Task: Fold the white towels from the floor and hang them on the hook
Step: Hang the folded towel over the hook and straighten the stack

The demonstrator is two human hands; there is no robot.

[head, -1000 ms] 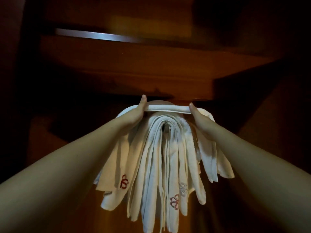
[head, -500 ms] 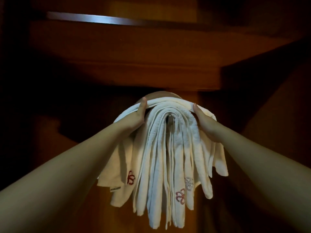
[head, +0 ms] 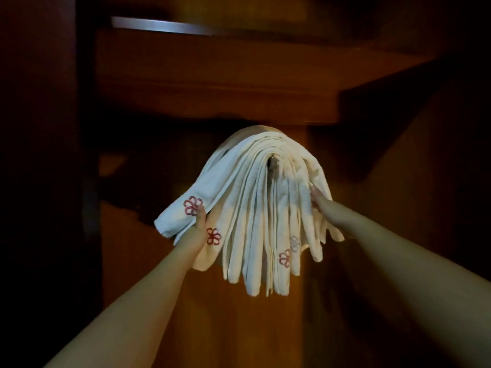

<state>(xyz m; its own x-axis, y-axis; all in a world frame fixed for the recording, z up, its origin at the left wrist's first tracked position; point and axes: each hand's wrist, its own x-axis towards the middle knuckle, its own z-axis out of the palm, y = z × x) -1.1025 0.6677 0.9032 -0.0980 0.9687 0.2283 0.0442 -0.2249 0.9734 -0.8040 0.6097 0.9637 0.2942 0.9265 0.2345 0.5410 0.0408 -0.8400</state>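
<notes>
Head view looks up at a bundle of white towels (head: 265,208) draped over a small metal hook (head: 272,163) at the centre of the frame, the folded strips hanging down on both sides against a dark wooden panel (head: 212,301). Several strips carry a red flower emblem (head: 214,236) (one, lower right of the bundle, looks grey instead). Left hand (head: 195,227) reaches up from the lower left and grips the outermost towel end at centre-left, thumb over the cloth just beside an emblem, lifting that end outward from the rest. Right hand (head: 322,205) comes in from the lower right and rests against the right side of the bundle; its fingers are partly buried in the folds, so I cannot tell whether they pinch anything. Across the upper part of the frame runs a wooden shelf (head: 225,88) with a pale metal strip (head: 164,26) at upper left.
</notes>
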